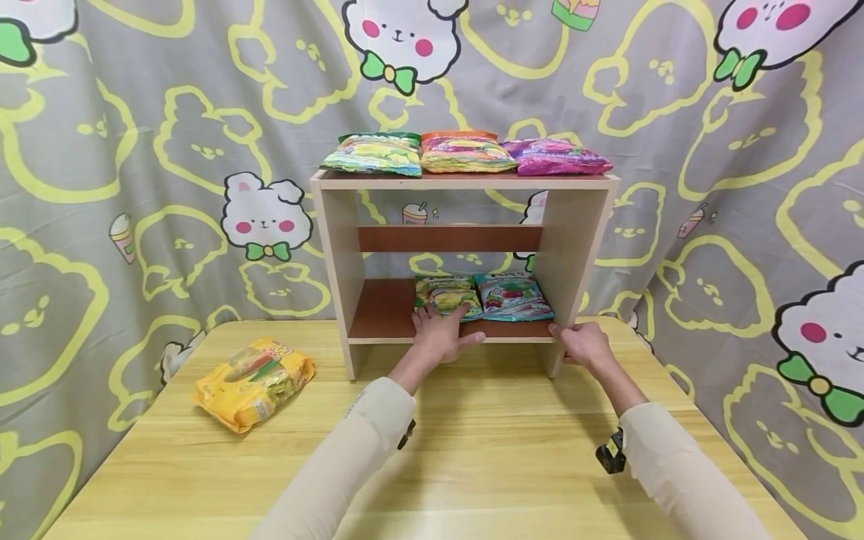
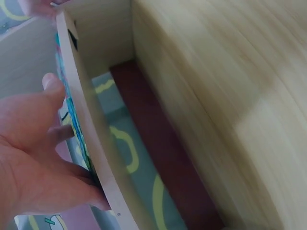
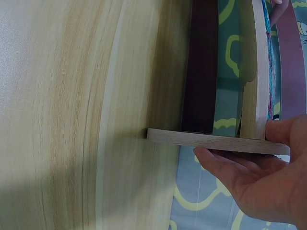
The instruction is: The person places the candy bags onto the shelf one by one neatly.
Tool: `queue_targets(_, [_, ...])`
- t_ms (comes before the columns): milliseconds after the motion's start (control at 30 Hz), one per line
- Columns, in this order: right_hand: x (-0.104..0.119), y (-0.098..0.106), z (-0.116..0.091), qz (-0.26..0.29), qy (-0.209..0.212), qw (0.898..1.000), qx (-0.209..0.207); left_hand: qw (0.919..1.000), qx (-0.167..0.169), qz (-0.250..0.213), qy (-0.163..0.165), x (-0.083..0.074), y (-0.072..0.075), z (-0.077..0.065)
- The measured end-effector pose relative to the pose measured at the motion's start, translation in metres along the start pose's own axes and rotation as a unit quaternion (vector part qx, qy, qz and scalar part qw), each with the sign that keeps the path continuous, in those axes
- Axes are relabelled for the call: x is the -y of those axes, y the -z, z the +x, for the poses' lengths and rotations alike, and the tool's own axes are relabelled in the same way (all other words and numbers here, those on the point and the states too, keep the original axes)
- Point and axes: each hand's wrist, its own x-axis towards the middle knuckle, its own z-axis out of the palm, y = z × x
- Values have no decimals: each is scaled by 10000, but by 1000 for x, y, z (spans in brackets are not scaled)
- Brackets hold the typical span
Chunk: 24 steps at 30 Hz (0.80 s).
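Observation:
A small two-tier wooden shelf [image 1: 466,182] stands on the table. On its lower board lie a yellow-green snack bag [image 1: 445,295] and, right beside it, a teal snack bag [image 1: 514,298] with red fruit pictures. My left hand [image 1: 437,335] reaches over the lower board's front edge, its spread fingers touching the yellow-green bag's front. The fingertips are partly hidden in the left wrist view. With my right hand [image 1: 586,345] I grip the shelf's right side panel [image 3: 216,140] near its lower front, thumb on the inner side and fingers on the outer.
Three bags lie along the shelf's top: a green-yellow bag [image 1: 374,154], an orange bag [image 1: 466,152] and a purple bag [image 1: 560,156]. On the table [image 1: 513,465], a yellow-orange bag [image 1: 255,382] lies left of the shelf. A patterned curtain [image 1: 270,97] hangs behind.

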Motion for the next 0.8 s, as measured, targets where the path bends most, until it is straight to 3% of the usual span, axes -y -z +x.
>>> queue_targets(167, [0, 0, 0, -77, -29, 10000, -7, 9997, -160, -117, -159, -3, -4, 2])
queue_targets(433, [-1, 1, 1, -65, 13, 10000, 3, 9993, -312, 212, 29, -8, -10, 2])
queue_targets(800, [-1, 1, 0, 37, 15, 10000, -16, 9992, -138, 278, 242, -13, -9, -1])
